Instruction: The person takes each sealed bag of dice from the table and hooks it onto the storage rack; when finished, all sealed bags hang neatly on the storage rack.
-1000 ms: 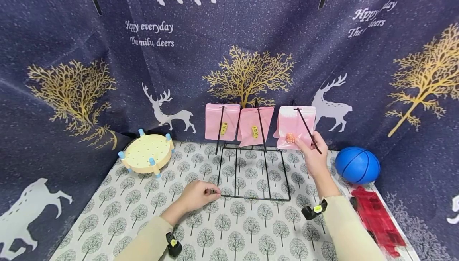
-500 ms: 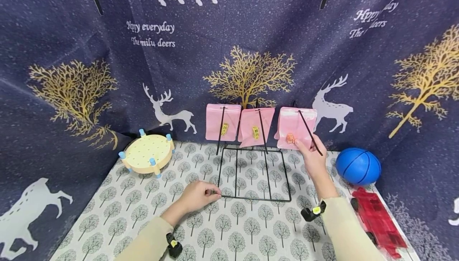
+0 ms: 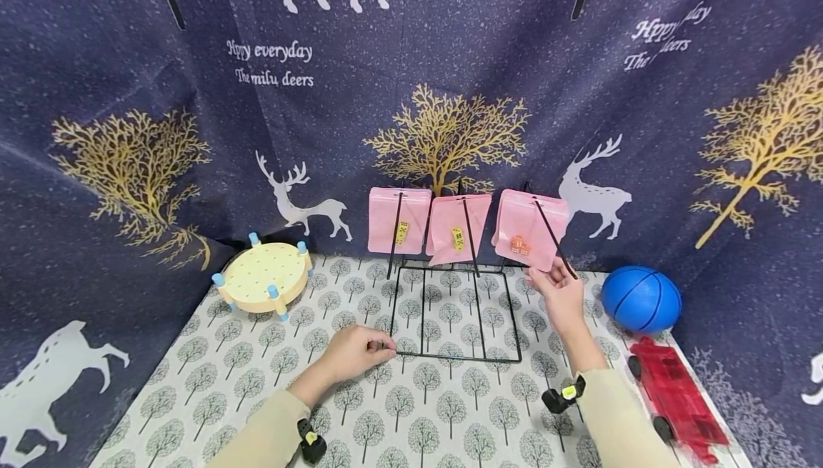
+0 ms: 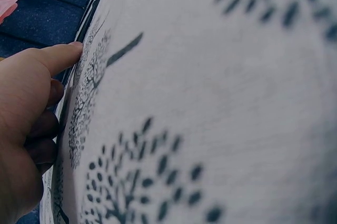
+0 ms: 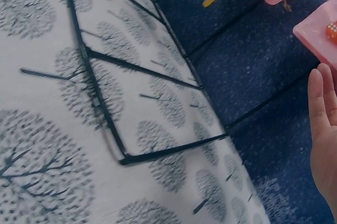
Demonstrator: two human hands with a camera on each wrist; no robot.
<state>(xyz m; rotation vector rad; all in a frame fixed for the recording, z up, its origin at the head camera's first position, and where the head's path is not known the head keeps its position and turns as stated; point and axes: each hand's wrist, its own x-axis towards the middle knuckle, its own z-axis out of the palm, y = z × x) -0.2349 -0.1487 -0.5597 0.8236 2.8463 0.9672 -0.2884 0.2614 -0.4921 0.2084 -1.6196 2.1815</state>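
My left hand pinches the front left corner of a black wire display rack on the table. In the left wrist view, its index finger reaches the rack's edge and the other fingers curl below. Three groups of pink pouches hang on the rack's hooks. Just under the right pink pouch, with orange dice inside, is my right hand. This pouch hangs tilted. The right wrist view shows straight fingers at the pouch's lower edge. Left pouch and middle pouch show yellow dice.
A round cream pegboard with blue-tipped legs stands at the back left. At the right lie a blue ball and a red toy car. A dark deer-print curtain hangs behind the tree-print tablecloth.
My right hand has let go of the right pouch and moved slightly down. That pouch has swung to a tilt. My left hand stays at the rack's corner.
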